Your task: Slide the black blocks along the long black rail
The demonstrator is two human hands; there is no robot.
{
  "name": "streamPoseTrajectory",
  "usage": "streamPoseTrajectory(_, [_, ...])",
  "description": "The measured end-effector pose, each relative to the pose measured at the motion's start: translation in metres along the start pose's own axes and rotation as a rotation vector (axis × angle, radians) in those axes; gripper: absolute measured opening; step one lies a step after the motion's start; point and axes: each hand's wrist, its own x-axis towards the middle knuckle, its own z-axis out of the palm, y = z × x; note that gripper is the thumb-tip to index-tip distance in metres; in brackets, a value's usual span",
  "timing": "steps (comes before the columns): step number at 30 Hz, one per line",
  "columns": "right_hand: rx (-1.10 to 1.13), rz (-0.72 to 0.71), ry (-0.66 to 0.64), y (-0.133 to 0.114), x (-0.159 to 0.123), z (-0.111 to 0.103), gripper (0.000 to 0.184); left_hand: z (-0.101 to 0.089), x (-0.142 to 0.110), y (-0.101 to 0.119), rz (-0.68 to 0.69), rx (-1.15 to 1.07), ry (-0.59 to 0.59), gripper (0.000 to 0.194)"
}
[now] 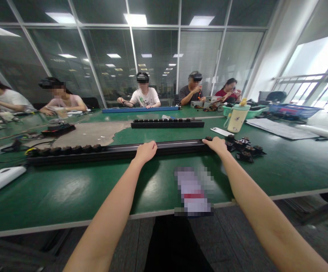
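I have my left hand (146, 152) closed on the long black bar (177, 149), which lies left to right across the near half of the green table (75, 192), a row of black knobs (67, 150) along its left part. My right hand (217, 145) is at the bar's right end, just left of some loose black parts (246, 155); I cannot tell whether its hidden fingers grip.

One long black bar (118, 150) is lying on a green table (73, 192); left hand (146, 152) is gripping it around mid-length, right hand (217, 145) is touching near its right end, where black blocks (246, 155) are lying.
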Motion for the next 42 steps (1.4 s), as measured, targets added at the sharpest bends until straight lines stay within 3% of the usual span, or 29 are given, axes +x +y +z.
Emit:
streamPoseTrajectory(29, [0.032,0.013,0.018,0.000,0.003,0.002,0.071,0.000,0.001,0.001,-0.001,-0.002,0.003,0.037])
streamPoseTrajectory(42, [-0.002,-0.009,0.048,0.009,0.018,0.009,0.067,0.000,0.000,0.001,-0.005,-0.008,-0.001,0.036])
